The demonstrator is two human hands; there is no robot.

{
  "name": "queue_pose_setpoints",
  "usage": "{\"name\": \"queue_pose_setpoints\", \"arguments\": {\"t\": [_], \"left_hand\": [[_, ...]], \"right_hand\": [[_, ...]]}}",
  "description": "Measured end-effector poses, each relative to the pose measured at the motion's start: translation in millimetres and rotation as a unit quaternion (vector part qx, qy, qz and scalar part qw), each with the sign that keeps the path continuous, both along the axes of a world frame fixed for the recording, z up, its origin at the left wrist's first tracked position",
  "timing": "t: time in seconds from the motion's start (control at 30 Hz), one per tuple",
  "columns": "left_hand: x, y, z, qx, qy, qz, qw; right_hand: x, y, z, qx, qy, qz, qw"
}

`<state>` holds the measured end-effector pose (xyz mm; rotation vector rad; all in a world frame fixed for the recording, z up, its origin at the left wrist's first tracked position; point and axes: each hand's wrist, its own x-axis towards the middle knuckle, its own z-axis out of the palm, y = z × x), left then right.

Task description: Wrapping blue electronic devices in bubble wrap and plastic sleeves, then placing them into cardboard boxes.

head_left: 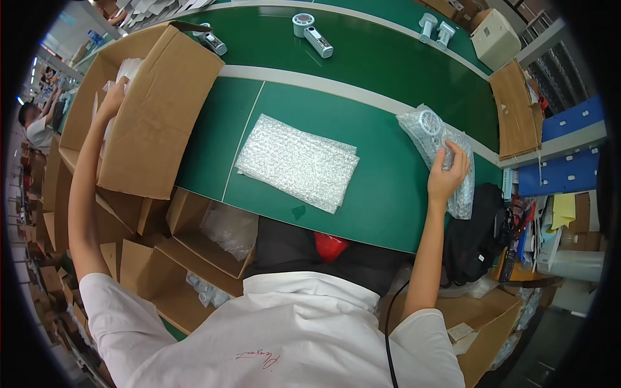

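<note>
From the head camera, a large brown cardboard box point(152, 110) stands tilted at the left end of the green bench point(381, 194), its open top turned away to the left. The left hand point(115, 97) reaches into that opening among pale plastic-wrapped packs point(127, 70); whether its fingers are closed on one I cannot tell. Below the bench's near edge, more open cardboard cartons point(194, 252) sit on the floor, one holding clear plastic bags point(226, 227).

Toward the right edge of the bench, the right hand point(447, 173) rests with fingers spread and lightly curled on a small white handheld fan wrapped in a bubble-wrap pouch point(440, 145), pressing it rather than clamping it. In the middle of the bench lies a flat stack of bubble-wrap bags point(297, 161), well apart from both hands. On the far strip of the bench lie unwrapped white fans point(314, 33). A black backpack point(479, 236) hangs just beside the right edge.
</note>
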<state>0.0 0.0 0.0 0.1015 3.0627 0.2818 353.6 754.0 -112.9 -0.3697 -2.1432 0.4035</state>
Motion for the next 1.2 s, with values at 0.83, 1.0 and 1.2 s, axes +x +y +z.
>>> {"name": "queue_pose_setpoints", "arguments": {"t": [0.83, 1.0, 1.2], "left_hand": [[327, 460, -108, 0.259, 0.206, -0.17, 0.928], [325, 438, -115, 0.379, 0.182, -0.228, 0.878], [328, 431, -110, 0.409, 0.154, -0.238, 0.867]], "right_hand": [[-15, -39, 32, -0.005, 0.045, -0.017, 0.999], [-105, -86, 63, -0.199, 0.006, 0.212, 0.957], [-248, -86, 2, -0.032, -0.106, 0.168, 0.98]]}}
